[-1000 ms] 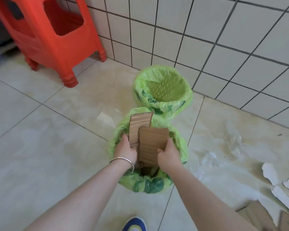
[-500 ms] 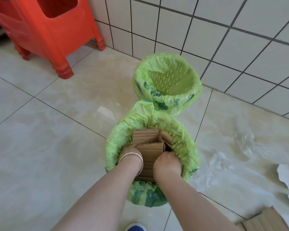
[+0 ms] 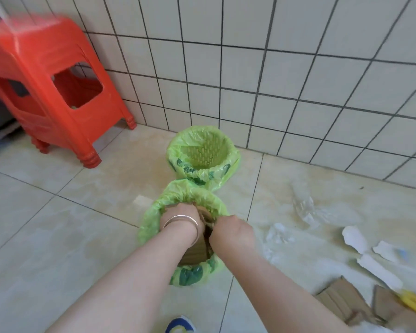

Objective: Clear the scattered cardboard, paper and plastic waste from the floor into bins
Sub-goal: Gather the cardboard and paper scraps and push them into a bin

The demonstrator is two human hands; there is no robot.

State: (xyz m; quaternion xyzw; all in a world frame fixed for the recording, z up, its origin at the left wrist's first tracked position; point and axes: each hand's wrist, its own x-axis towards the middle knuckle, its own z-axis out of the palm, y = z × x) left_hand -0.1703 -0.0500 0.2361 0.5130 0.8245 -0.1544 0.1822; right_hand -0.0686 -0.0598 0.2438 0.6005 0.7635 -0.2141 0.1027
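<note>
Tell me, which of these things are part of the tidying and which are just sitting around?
Part of the job:
near bin, cardboard inside it
far bin
left hand and right hand, both down in the near bin
loose cardboard, paper scraps and clear plastic on the floor

Just lying about:
red stool
shoe

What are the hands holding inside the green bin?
Both hands are down in the near bin on the cardboard. The left hand and right hand hide their own fingers, so the exact hold cannot be told.
</note>
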